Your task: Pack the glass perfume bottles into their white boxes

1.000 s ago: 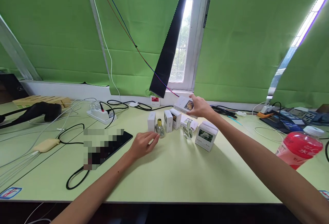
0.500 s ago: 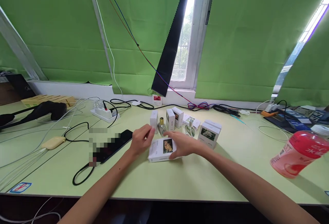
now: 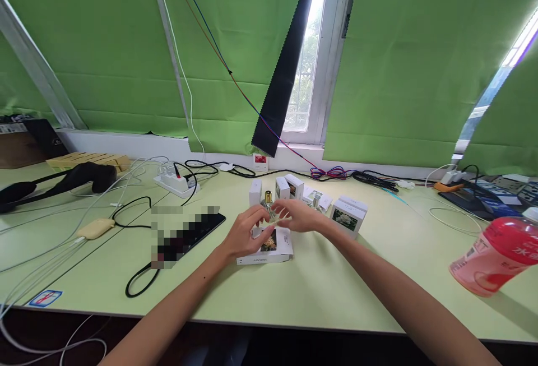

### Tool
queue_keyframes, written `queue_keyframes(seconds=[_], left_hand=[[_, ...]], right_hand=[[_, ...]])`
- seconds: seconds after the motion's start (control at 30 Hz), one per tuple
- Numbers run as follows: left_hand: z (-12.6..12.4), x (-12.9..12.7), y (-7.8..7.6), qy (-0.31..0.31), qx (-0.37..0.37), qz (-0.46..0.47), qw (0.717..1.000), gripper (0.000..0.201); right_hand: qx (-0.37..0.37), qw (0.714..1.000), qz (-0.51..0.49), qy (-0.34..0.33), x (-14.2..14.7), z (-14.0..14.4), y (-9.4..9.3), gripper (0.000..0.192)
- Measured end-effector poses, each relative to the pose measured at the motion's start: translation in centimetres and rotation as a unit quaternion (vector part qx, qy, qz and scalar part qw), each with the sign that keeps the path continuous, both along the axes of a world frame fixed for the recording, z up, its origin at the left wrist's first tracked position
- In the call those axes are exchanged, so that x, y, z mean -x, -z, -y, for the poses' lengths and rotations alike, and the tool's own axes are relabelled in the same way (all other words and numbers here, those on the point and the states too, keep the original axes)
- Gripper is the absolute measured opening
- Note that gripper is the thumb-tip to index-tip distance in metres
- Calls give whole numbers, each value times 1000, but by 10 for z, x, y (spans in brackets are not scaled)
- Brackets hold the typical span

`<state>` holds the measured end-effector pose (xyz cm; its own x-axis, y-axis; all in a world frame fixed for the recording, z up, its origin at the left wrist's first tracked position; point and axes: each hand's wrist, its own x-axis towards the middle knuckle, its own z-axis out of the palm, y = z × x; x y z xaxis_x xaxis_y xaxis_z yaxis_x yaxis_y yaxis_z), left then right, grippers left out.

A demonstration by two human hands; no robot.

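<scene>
My left hand (image 3: 247,231) hovers over a white perfume box (image 3: 277,242) with a flower picture, lying flat near me. Its thumb stands apart from its curved fingers, and no held object shows. Opposite, my right hand (image 3: 300,216) is open, its bent fingers beside a glass perfume bottle with a gold cap (image 3: 268,195). Whether the fingertips touch the bottle, I cannot tell. Fingers partly hide the bottle's body and the box's upper edge. A second clear bottle (image 3: 316,200) stands behind my right wrist, partly covered.
Small white boxes (image 3: 255,193) stand behind the bottles, and larger white boxes (image 3: 347,218) are to the right. A phone (image 3: 210,226) with a black cable lies left. A pink-red bottle (image 3: 490,254) stands far right. A power strip (image 3: 174,184) and cables run along the back.
My right hand has let go of the flat box and risen towards the gold-capped bottle. My left hand has moved over the box, its fingers spreading. The view has shifted slightly.
</scene>
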<state>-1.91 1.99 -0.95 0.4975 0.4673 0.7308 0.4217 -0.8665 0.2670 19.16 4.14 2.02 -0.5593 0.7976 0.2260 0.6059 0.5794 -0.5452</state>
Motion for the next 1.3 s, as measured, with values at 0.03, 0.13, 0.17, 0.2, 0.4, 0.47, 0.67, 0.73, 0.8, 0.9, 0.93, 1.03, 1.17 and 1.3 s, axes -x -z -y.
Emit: queue_keyframes(seconds=[0.03,0.13,0.17,0.2,0.4,0.47,0.67,0.73,0.8,0.9,0.93,1.03,1.17,1.3], left_hand=[[1,-1,-1,4,5,-3,1000,11],[4,-4,-2,28,49,-59,997,11],[5,-6,-3,34,70,-91,993,11],[7,-7,-3,35,95,-125,987,14],[10,-14,-6,24,223,-264,938,79],[9,-15,-5,35,228,-281,932,86],[8,-15,3,55,225,-272,934,79],[8,-15,3,62,227,-260,937,78],[10,-15,1,74,224,-244,940,78],[14,-16,-2,87,225,-230,943,75],[15,-16,-2,87,228,-227,943,75],[19,-16,-3,82,236,-225,942,73],[20,-16,-4,58,238,-220,944,55],[21,-16,-6,61,220,-178,957,31]], right_hand=[[-20,999,6,34,2,-3,-1,30],[-102,988,22,114,11,-6,-6,30],[-122,983,35,130,16,-6,-7,32],[-134,979,52,144,20,-6,-9,34],[-110,965,168,168,37,-8,-20,46],[-109,964,183,160,40,-12,-18,50],[-104,965,192,142,45,-27,-2,55],[-97,967,187,141,46,-29,2,54],[-95,969,183,139,45,-31,4,52],[-88,969,185,135,40,-31,3,52],[-86,970,186,133,38,-31,3,53],[-78,971,190,124,29,-30,1,55],[-61,974,192,104,17,-26,0,59],[-42,980,176,76,6,-18,-3,57]])
